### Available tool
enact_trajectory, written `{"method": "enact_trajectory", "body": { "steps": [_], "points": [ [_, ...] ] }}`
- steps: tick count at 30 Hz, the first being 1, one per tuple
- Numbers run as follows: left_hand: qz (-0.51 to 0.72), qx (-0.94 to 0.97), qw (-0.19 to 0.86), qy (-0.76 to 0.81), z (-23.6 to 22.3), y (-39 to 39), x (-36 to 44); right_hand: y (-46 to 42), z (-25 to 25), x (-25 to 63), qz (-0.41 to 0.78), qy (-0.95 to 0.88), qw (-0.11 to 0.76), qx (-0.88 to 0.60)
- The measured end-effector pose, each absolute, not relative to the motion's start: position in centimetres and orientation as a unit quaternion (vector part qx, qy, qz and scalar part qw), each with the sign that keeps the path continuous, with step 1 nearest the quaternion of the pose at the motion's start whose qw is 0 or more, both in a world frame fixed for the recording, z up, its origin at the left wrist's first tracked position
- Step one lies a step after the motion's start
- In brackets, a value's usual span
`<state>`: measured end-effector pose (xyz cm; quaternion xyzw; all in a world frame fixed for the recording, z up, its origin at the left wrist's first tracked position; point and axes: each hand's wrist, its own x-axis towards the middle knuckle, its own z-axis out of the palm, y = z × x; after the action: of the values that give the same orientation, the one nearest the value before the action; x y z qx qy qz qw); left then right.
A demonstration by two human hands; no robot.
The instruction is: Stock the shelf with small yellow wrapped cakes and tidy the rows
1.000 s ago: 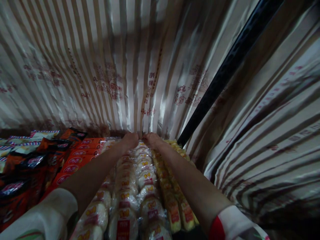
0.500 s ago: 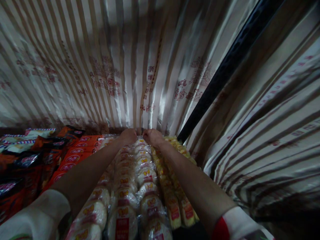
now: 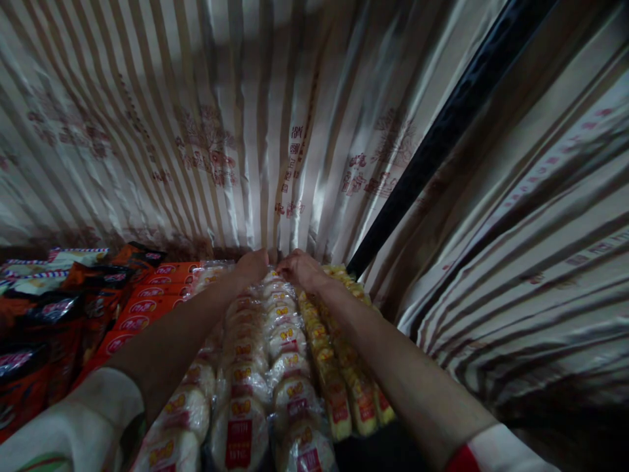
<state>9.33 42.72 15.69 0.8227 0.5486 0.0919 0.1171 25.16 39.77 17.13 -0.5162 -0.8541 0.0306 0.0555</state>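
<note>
Both arms reach over rows of round, flat packaged pastries [image 3: 244,367] in clear wrappers with yellow logos and red labels. My left hand [image 3: 253,265] is closed at the far end of the rows, its fingertips hidden behind the hand. Just to its right, my right hand [image 3: 301,270] is curled with the fingers pinched toward the left hand, over the back end of the white pastry row [image 3: 287,334]. What either hand grips there is too small and dark to make out. Rows of yellow packaged pastries [image 3: 339,367] run beneath my right forearm.
Orange packs [image 3: 142,305] and orange-and-black bags [image 3: 54,308] lie at the left, with striped white packets [image 3: 78,257] behind. A pleated printed curtain [image 3: 236,151] hangs at the back. One dark slanted post [image 3: 417,170] stands at the right, with more draped fabric beyond.
Both hands stay at the back of the rows. My right hand has turned a little and its fingers point more to the left; the right forearm has shifted slightly right.
</note>
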Motion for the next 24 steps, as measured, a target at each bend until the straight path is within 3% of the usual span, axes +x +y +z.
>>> {"method": "enact_trajectory", "body": {
  "steps": [6,11,17,24],
  "points": [
    [0.125,0.842,0.093,0.517,15.9,42.2,9.3,39.2,17.5,24.7,0.025,-0.838,0.048,-0.544],
    [0.059,0.888,0.032,0.456,17.1,41.4,9.3,39.6,17.2,24.7,0.022,-0.84,0.033,-0.542],
    [0.037,0.897,0.031,0.44,18.0,40.8,9.2,39.9,17.2,24.6,0.042,-0.829,0.011,-0.558],
    [0.068,0.9,0.019,0.43,18.2,40.3,8.8,39.2,16.7,25.0,0.024,-0.835,0.057,-0.548]
  ]
}}
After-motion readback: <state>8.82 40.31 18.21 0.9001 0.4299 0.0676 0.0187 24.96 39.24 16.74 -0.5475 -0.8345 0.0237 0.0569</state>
